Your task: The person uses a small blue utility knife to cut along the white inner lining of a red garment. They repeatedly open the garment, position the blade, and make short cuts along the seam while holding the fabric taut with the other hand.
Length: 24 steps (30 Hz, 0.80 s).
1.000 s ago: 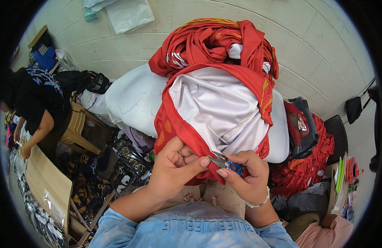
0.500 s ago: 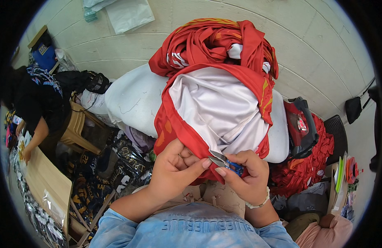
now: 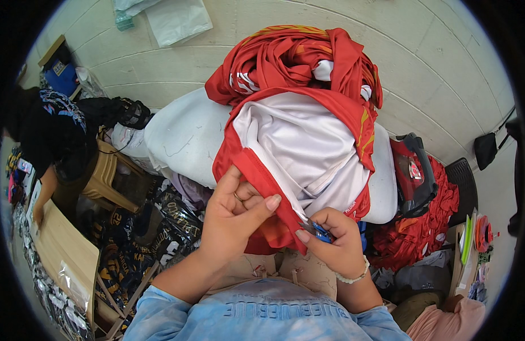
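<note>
A red garment with a white inner side lies over a padded, pale ironing board, its near edge drawn toward me. My left hand pinches the red hem between thumb and fingers. Small blue-handled thread snips are gripped in my right hand; their blades point left and touch the hem's lower end. Fingers partly cover the handle. Behind the spread part, more red cloth with yellow and white patches is bunched up.
A red and black clothes iron stands at the right, beside a heap of red cloth. To the left, a co-worker in black reaches over a wooden board, near a tan plastic chair. Dark plastic-wrapped clothing lies below.
My left hand has shifted up and left along the hem, stretching it into a straight band. The snips have moved slightly right and down. The co-worker's arm has moved.
</note>
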### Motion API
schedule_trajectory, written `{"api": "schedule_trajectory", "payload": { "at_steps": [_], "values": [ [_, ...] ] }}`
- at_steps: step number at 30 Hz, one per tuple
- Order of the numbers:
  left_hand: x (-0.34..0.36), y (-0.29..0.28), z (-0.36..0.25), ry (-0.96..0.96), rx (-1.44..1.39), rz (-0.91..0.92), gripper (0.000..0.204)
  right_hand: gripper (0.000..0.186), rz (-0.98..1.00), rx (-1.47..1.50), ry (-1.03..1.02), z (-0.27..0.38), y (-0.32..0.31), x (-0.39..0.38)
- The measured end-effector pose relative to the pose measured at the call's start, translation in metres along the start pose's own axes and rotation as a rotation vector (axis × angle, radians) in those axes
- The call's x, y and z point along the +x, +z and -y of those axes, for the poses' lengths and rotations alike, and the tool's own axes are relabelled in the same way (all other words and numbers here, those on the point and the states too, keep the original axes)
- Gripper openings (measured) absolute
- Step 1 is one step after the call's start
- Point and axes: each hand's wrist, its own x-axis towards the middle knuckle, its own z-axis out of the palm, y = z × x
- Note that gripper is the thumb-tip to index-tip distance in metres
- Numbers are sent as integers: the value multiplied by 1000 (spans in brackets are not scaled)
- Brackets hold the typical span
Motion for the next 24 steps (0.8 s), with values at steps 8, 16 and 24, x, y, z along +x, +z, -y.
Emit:
{"api": "schedule_trajectory", "payload": {
  "at_steps": [8,16,24],
  "values": [
    [-2,-5,-7,-76,-37,15,58,39,-297,115,-280,-4,5,-12],
    [-1,0,-8,-97,-12,49,63,35,-231,-228,-356,-7,0,-19],
    [-2,1,-9,-136,-21,62,64,35,-211,-307,-402,-3,-3,-12]
  ]
}}
